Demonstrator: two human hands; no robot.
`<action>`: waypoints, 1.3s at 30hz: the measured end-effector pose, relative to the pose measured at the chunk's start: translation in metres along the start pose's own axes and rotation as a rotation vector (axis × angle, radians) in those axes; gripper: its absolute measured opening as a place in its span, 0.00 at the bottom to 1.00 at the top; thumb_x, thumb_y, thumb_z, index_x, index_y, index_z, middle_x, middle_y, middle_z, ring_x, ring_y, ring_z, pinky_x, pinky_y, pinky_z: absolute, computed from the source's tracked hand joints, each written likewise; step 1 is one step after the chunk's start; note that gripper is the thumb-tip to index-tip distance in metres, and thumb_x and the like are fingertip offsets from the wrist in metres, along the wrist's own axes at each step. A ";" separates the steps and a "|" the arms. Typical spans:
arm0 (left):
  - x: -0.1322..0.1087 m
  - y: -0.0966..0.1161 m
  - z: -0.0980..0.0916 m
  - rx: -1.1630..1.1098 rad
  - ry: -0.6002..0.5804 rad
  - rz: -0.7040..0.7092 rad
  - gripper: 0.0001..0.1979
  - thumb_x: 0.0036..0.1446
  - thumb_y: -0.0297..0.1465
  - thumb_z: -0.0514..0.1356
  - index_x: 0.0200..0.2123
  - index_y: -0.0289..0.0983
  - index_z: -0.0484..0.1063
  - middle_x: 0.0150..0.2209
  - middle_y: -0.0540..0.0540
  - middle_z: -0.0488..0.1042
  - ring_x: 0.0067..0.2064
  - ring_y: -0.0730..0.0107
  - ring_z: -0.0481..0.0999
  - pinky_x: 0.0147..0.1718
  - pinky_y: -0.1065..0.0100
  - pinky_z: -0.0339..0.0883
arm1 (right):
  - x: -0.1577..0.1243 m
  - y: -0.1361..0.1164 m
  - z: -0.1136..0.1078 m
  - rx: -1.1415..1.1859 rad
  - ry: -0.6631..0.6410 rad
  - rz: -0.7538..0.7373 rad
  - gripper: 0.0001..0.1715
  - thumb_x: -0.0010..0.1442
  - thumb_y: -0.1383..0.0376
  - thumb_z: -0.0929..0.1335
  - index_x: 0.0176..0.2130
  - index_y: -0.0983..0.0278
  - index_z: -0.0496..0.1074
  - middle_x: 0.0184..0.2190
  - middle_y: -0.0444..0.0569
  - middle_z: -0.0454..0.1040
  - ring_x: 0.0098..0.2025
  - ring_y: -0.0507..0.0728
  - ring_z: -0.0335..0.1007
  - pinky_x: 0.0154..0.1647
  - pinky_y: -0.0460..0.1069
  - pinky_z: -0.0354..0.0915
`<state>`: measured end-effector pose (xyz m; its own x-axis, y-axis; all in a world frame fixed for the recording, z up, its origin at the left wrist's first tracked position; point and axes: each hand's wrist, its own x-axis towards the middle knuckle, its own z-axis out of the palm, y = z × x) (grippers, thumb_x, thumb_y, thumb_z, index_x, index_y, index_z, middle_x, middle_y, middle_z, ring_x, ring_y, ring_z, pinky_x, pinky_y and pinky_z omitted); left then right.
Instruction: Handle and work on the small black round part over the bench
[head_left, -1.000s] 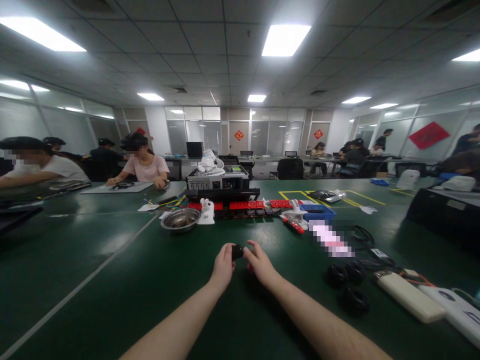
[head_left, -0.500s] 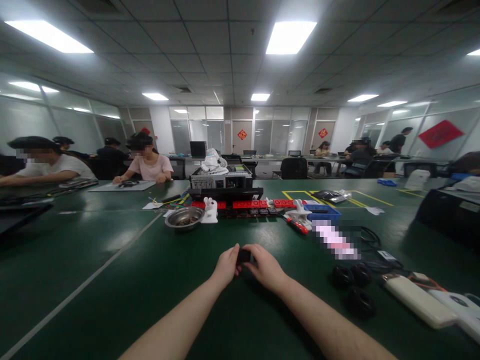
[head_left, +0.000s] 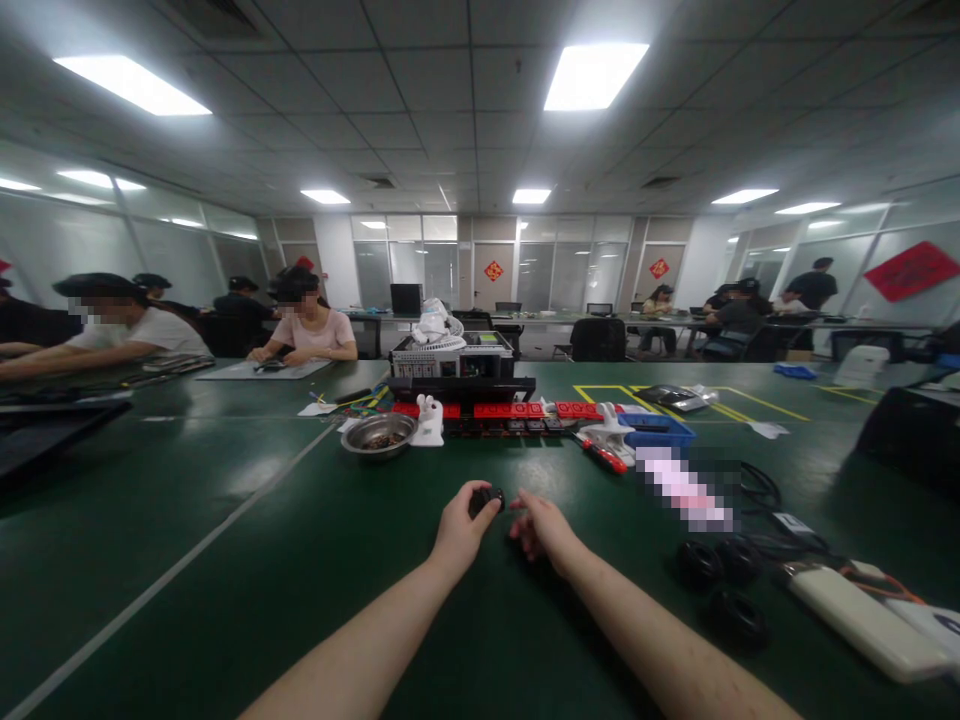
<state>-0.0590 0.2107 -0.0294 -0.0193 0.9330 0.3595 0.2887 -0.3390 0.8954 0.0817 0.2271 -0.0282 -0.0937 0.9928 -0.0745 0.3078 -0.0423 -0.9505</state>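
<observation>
My left hand (head_left: 457,535) is closed around a small black rounded part (head_left: 496,498), with the thumb along its near side. The part's exact kind cannot be made out, since the fingers cover much of it. Just to its right, apart from the part, my right hand (head_left: 547,530) has bent, spread fingers and nothing visible in them. Both hands are over the near middle of the green table (head_left: 375,620). Black ring-shaped pieces (head_left: 738,615) lie together to the right of my right forearm.
Ahead stand a metal bowl of small parts (head_left: 379,436), a white holder (head_left: 428,422) and a red strip of compartments (head_left: 510,411). Farther right are a red-handled screwdriver (head_left: 604,456), a blue tray (head_left: 660,431), cables and a cream power bank (head_left: 866,620). People sit at the left.
My right hand has let go of the black part and drawn slightly right. The left hand now holds the part alone, turned a little. The view has shifted slightly left.
</observation>
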 end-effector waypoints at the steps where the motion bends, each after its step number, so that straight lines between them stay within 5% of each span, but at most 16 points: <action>1: -0.001 0.001 -0.001 0.038 0.008 0.040 0.17 0.45 0.38 0.57 0.39 0.37 0.66 0.35 0.45 0.70 0.37 0.66 0.69 0.34 0.68 0.63 | 0.000 0.000 0.000 0.024 -0.047 0.027 0.22 0.56 0.54 0.51 0.33 0.67 0.61 0.15 0.43 0.65 0.11 0.49 0.56 0.11 0.45 0.56; 4: -0.003 0.006 0.000 0.102 -0.066 0.060 0.19 0.41 0.35 0.60 0.40 0.38 0.67 0.38 0.45 0.71 0.39 0.64 0.69 0.34 0.68 0.63 | 0.000 0.000 0.001 0.076 -0.119 0.033 0.25 0.55 0.50 0.50 0.30 0.66 0.61 0.13 0.42 0.64 0.10 0.48 0.54 0.09 0.43 0.53; 8: -0.004 0.005 0.002 0.087 -0.144 0.032 0.17 0.41 0.37 0.60 0.37 0.38 0.69 0.34 0.46 0.72 0.35 0.65 0.70 0.32 0.69 0.62 | -0.001 0.001 0.002 0.017 -0.032 -0.104 0.20 0.55 0.53 0.55 0.26 0.65 0.62 0.12 0.40 0.59 0.13 0.48 0.55 0.12 0.43 0.53; 11: 0.000 0.000 0.002 -0.104 -0.135 -0.074 0.15 0.47 0.41 0.55 0.32 0.35 0.70 0.28 0.47 0.72 0.30 0.68 0.70 0.29 0.70 0.62 | -0.010 -0.003 0.002 -0.111 0.060 -0.376 0.11 0.52 0.60 0.61 0.33 0.65 0.64 0.23 0.44 0.65 0.22 0.50 0.61 0.24 0.46 0.60; 14: 0.005 -0.008 0.002 -0.207 -0.129 -0.148 0.19 0.50 0.43 0.50 0.25 0.32 0.69 0.22 0.48 0.70 0.25 0.71 0.69 0.23 0.72 0.60 | -0.023 -0.010 0.002 -0.312 0.050 -0.723 0.17 0.49 0.71 0.62 0.41 0.63 0.62 0.38 0.49 0.65 0.35 0.53 0.63 0.36 0.49 0.61; 16: 0.008 -0.011 0.003 -0.231 -0.128 -0.162 0.19 0.49 0.43 0.51 0.25 0.32 0.69 0.22 0.48 0.69 0.24 0.72 0.69 0.22 0.73 0.60 | -0.029 -0.012 0.003 -0.379 0.027 -0.804 0.21 0.47 0.73 0.62 0.43 0.63 0.61 0.42 0.51 0.63 0.41 0.54 0.61 0.41 0.50 0.60; 21: 0.010 -0.013 0.004 -0.287 -0.063 -0.210 0.15 0.45 0.39 0.56 0.33 0.33 0.66 0.27 0.47 0.71 0.26 0.71 0.71 0.19 0.74 0.60 | -0.017 -0.001 0.003 -0.281 0.164 -0.548 0.23 0.51 0.60 0.62 0.47 0.64 0.58 0.37 0.50 0.66 0.31 0.53 0.64 0.32 0.49 0.62; 23: 0.010 -0.013 0.004 -0.300 -0.038 -0.205 0.16 0.44 0.37 0.57 0.35 0.34 0.64 0.31 0.45 0.72 0.30 0.70 0.72 0.22 0.74 0.62 | -0.005 0.007 0.001 -0.187 0.138 -0.382 0.19 0.54 0.54 0.58 0.39 0.65 0.64 0.26 0.46 0.68 0.24 0.52 0.63 0.25 0.47 0.60; 27: 0.006 -0.009 0.003 -0.274 -0.081 -0.094 0.18 0.40 0.30 0.62 0.37 0.34 0.65 0.36 0.43 0.71 0.38 0.67 0.71 0.36 0.69 0.64 | 0.012 0.016 -0.004 -0.062 0.068 -0.168 0.29 0.56 0.49 0.51 0.26 0.66 0.65 0.11 0.42 0.62 0.14 0.50 0.58 0.17 0.45 0.55; 34: -0.004 0.001 0.004 0.031 -0.203 0.077 0.19 0.41 0.30 0.61 0.41 0.39 0.67 0.39 0.45 0.71 0.40 0.65 0.69 0.34 0.69 0.64 | 0.007 0.013 -0.005 -0.117 0.065 -0.250 0.24 0.54 0.51 0.57 0.20 0.65 0.63 0.11 0.41 0.61 0.13 0.49 0.57 0.15 0.44 0.53; 39: 0.003 -0.005 0.005 -0.092 -0.168 -0.020 0.16 0.47 0.37 0.56 0.39 0.35 0.68 0.36 0.44 0.72 0.37 0.65 0.71 0.35 0.68 0.63 | -0.004 0.006 -0.002 -0.188 0.135 -0.539 0.12 0.53 0.60 0.61 0.37 0.63 0.66 0.29 0.46 0.70 0.29 0.53 0.66 0.29 0.46 0.62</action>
<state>-0.0552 0.2157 -0.0341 0.1384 0.9440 0.2996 0.2008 -0.3230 0.9249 0.0862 0.2227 -0.0331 -0.1657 0.8748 0.4553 0.4138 0.4808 -0.7730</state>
